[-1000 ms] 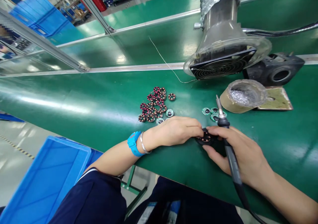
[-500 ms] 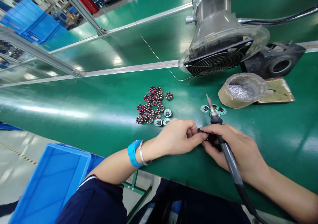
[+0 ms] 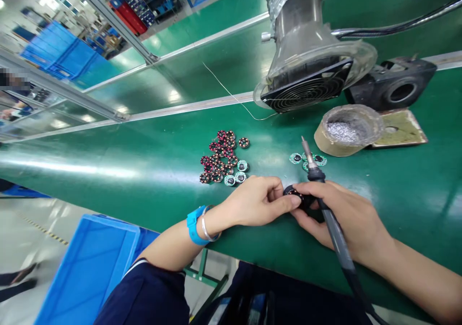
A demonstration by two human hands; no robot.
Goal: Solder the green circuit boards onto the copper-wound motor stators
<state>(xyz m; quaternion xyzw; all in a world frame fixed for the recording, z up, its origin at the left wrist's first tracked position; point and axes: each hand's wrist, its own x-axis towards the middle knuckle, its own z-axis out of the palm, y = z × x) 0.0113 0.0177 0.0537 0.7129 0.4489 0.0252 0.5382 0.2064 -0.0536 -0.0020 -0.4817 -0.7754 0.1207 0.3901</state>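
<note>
My left hand [image 3: 258,200] is closed, its thumb and fingers pinching a small dark round part with copper spots, which looks like a motor stator [image 3: 293,192]. My right hand [image 3: 346,214] grips a soldering iron [image 3: 335,236], its tip pointing up and away from me. The right thumb and fingers also touch the far side of the stator, partly hiding it. Behind the iron's tip lie several small green circuit boards [image 3: 295,158]. To the left sits a cluster of copper-wound stators [image 3: 218,159], some of them topped with green boards [image 3: 230,180].
A fume extractor hood [image 3: 306,87] hangs over the back of the green table [image 3: 119,171]. Right of it stand a round tub [image 3: 334,142] holding silvery material and a black iron stand [image 3: 393,87]. A thin wire [image 3: 231,94] sticks out beside the hood. A blue crate [image 3: 86,262] is at lower left.
The view has shifted slightly. The stator between my hands has turned and shows more of its dark round face. Both hands keep their hold.
</note>
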